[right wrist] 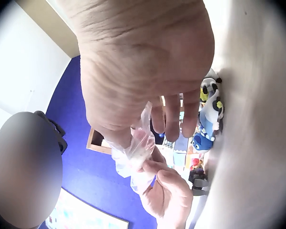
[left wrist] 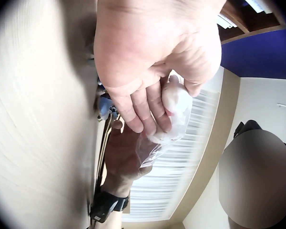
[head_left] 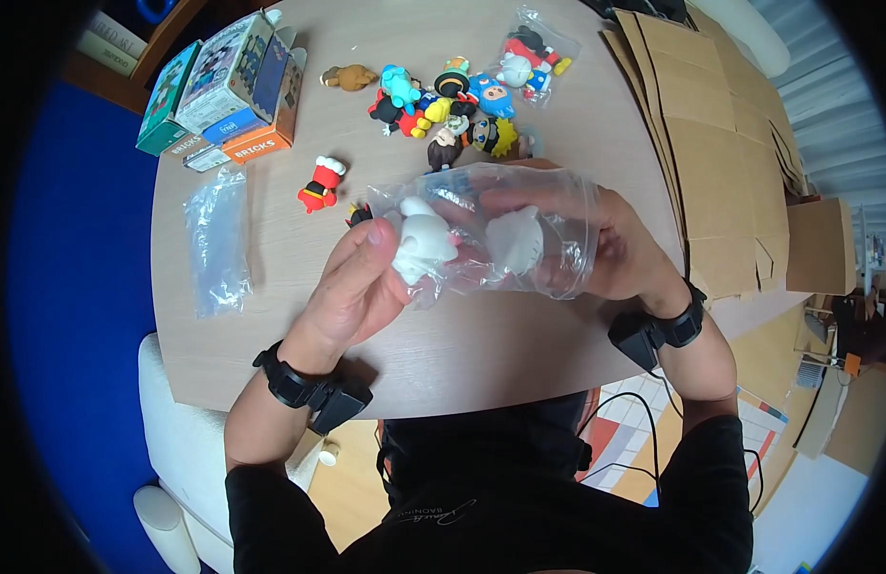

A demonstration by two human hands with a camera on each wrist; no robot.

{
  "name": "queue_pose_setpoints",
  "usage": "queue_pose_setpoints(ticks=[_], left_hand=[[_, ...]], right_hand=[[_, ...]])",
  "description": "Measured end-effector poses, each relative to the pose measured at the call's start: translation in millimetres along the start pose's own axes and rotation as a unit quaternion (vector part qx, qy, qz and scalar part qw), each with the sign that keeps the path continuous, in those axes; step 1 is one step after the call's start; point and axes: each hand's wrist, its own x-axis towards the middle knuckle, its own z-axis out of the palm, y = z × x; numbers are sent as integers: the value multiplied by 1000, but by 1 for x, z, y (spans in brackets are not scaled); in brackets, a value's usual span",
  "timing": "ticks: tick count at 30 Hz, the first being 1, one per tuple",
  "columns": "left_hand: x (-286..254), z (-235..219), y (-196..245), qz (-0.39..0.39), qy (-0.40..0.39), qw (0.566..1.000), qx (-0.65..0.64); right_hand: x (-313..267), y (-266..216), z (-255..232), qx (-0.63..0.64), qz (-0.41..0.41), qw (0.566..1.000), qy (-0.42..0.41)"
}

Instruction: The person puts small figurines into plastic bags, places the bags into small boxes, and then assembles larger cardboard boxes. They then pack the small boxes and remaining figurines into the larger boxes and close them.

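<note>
Both hands hold a clear plastic bag (head_left: 471,196) up over the near part of the table. A white toy figure (head_left: 424,239) shows at the bag's left end, and my left hand (head_left: 352,277) grips it between thumb and fingers. In the left wrist view, the fingers curl around the white figure (left wrist: 176,100) with the film bunched beside it. A second white piece (head_left: 515,239) lies farther right in the bag. My right hand (head_left: 620,244) holds the bag's right end, its fingers partly behind the film. In the right wrist view, the thumb presses on the crumpled bag (right wrist: 138,148).
Several colourful toy figures (head_left: 448,105) cluster beyond the hands, with a red-and-white figure (head_left: 321,184) to their left. A flat plastic bag (head_left: 219,244) lies at the left, below stacked toy boxes (head_left: 228,86). Another bagged figure (head_left: 531,59) lies at the back. Folded cardboard (head_left: 720,143) stands along the right edge.
</note>
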Motion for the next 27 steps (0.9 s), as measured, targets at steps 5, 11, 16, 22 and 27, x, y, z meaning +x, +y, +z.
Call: queue_pose_setpoints(ticks=[5, 11, 16, 22, 27], left_hand=[[-5, -4, -2, 4, 35, 998, 46], [3, 14, 16, 105, 232, 965, -61], [11, 29, 32, 160, 354, 920, -51], [-12, -9, 33, 199, 198, 948, -151], [2, 14, 29, 150, 282, 941, -111]], right_hand=[[-5, 7, -3, -7, 4, 1000, -3], [-4, 4, -13, 169, 48, 973, 152], [-2, 14, -22, 106, 128, 950, 263], [-1, 16, -13, 143, 122, 948, 258], [-3, 4, -6, 137, 120, 965, 190]])
